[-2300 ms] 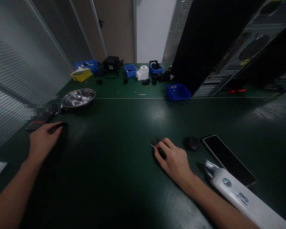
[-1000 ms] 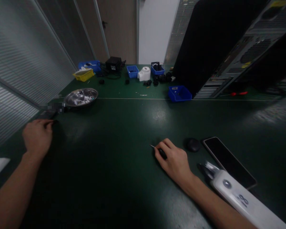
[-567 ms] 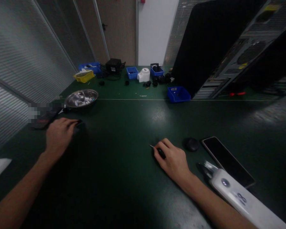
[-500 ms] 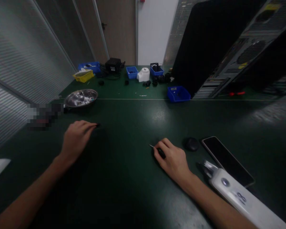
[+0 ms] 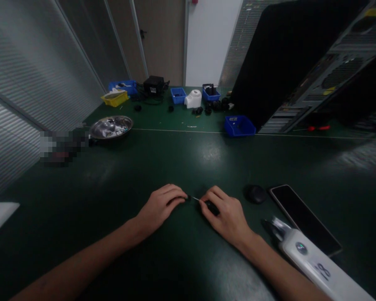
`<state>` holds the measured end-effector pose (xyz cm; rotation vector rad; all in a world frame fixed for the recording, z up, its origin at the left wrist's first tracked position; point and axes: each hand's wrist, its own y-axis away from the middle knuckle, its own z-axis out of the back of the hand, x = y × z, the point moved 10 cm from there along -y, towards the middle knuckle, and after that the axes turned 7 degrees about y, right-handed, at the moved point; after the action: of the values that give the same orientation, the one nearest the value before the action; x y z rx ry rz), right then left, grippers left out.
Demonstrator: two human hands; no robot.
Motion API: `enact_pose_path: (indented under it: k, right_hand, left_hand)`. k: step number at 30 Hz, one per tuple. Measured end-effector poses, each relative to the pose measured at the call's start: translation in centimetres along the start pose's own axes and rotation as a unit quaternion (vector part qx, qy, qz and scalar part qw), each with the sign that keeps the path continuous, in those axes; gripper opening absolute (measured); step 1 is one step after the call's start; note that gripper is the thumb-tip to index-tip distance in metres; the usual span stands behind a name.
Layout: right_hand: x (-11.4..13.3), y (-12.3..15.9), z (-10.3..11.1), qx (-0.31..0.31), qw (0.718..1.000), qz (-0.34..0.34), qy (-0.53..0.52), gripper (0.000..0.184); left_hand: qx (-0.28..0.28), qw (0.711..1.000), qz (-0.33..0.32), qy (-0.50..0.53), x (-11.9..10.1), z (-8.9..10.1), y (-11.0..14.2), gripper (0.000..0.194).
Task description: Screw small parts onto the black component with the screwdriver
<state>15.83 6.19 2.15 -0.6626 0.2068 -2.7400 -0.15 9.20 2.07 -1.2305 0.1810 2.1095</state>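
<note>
My right hand point(image 5: 227, 211) is closed around the dark handle of a screwdriver point(image 5: 212, 207), its thin metal shaft pointing left. Opposite it, my left hand point(image 5: 161, 205) pinches a small black part point(image 5: 188, 197) between thumb and fingers. The screwdriver's tip is at or very near this part; whether they touch I cannot tell. Both hands are low over the dark green table point(image 5: 150, 259). Just right of my right hand lies a round black object point(image 5: 256, 194), and beyond it a phone point(image 5: 303, 217).
A white device marked 18 point(image 5: 324, 265) lies at the right front. A metal bowl of small parts point(image 5: 112, 126) sits at left. At the back are a blue bin point(image 5: 239, 126), a yellow tray point(image 5: 115, 98), a white plastic housing point(image 5: 193, 99) and a computer tower point(image 5: 316, 83).
My left hand has moved right with the small black part, from near the bowl to the screwdriver's tip. My right hand stays almost in place. The view has shifted slightly.
</note>
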Motion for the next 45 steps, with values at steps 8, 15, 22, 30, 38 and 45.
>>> enact_pose_path:
  k: [8,15,22,30,38,45]
  right_hand:
    - [0.7,-0.1,-0.5,0.026,0.999,0.029,-0.007,0.018]
    - [1.2,0.0,-0.7,0.042,0.997,0.051,-0.028,0.018]
    - [1.6,0.1,-0.5,0.031,0.997,0.057,-0.03,0.019]
    - [1.9,0.1,-0.6,0.042,0.996,0.079,-0.024,0.02]
    - [1.6,-0.2,0.0,0.026,0.989,0.055,-0.137,0.017]
    - [1.5,0.1,-0.9,0.031,0.996,0.061,-0.06,0.017]
  left_hand:
    - [0.015,0.999,-0.019,0.021,-0.3,-0.5,-0.2,0.025]
    - [0.033,0.998,-0.044,0.025,-0.7,-1.2,-0.1,0.024]
    - [0.038,0.997,-0.063,-0.017,-1.1,-1.7,0.2,0.028]
    - [0.05,0.996,-0.071,-0.012,-1.9,-1.4,0.1,0.028]
    - [0.036,0.995,-0.081,0.035,-2.3,-1.4,0.1,0.026]
    - [0.057,0.994,-0.085,-0.037,-2.3,-2.3,0.1,0.03]
